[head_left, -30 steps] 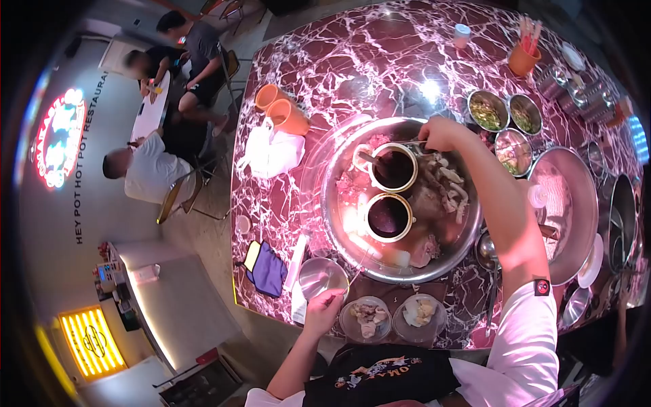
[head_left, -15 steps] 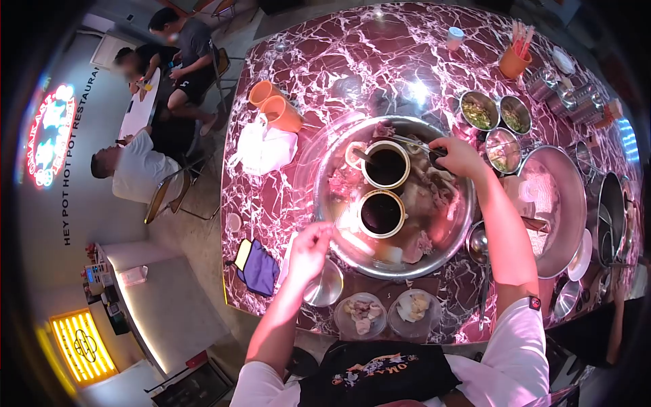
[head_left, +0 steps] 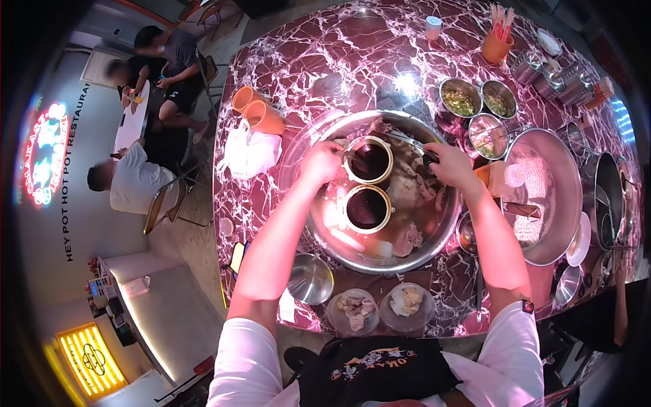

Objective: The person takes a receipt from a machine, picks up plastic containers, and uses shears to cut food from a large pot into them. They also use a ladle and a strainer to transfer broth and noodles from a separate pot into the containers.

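Note:
My right hand [head_left: 447, 165] is wrapped round the dark handles of scissors [head_left: 405, 139], whose metal blades point left over the big steel basin [head_left: 322, 234]. My left hand [head_left: 323, 161] is closed at the left rim of the upper pale pot [head_left: 369, 160], its fingers on the end of a spoon [head_left: 353, 157] that dips into dark liquid. Just below stands a second pale pot [head_left: 367, 208], also with dark liquid. Pieces of meat [head_left: 409, 241] lie around both pots in the basin. What the scissor tips touch is hard to make out.
Two plates of food scraps [head_left: 354, 311] stand near me, beside a steel bowl [head_left: 310, 279]. Orange cups [head_left: 263, 118] and a white plastic bag [head_left: 249, 150] are at left. At right are bowls of chopped greens [head_left: 461, 98] and a large steel pan [head_left: 573, 197]. People sit farther left.
My left hand has moved up and forward from the basin's near left rim to the spoon at the upper pot. My right hand stays on the scissors. The view has shifted slightly.

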The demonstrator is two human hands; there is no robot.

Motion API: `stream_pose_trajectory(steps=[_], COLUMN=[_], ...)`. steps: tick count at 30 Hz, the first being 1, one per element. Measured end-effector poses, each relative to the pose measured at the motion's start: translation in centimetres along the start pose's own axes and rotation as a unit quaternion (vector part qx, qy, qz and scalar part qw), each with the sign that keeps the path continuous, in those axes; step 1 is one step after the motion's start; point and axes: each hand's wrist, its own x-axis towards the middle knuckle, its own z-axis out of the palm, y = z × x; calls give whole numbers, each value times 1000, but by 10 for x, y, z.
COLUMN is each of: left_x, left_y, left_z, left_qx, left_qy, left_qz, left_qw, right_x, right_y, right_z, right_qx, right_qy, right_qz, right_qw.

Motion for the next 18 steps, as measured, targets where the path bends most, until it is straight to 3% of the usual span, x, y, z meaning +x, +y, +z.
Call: stream_pose_trajectory(steps=[2,5,8,11,14,17,18], left_x=[21,27,50,38,25,31,29], left_y=[-14,12,-7,10,21,-8,-6], left_z=[16,5,18,21,25,62,61], left_qx=[-4,-166,-206,-235,-178,-199,-138], left_qy=[19,-98,-144,-103,-74,25,37], left_qz=[41,-141,-170,-140,-136,-4,4], left_qw=[999,971,953,956,972,980,990], right_x=[1,1,-1,-3,-4,-11,-15], right_y=[4,10,13,12,17,10,10], right_z=[6,10,14,13,18,13,14], right_qx=[3,2,2,-17,-23,-45,-48], right_qy=[5,17,35,38,67,70,86], right_qz=[-4,-20,-34,-38,-70,-58,-70], right_qw=[1000,1000,999,998,995,995,993])
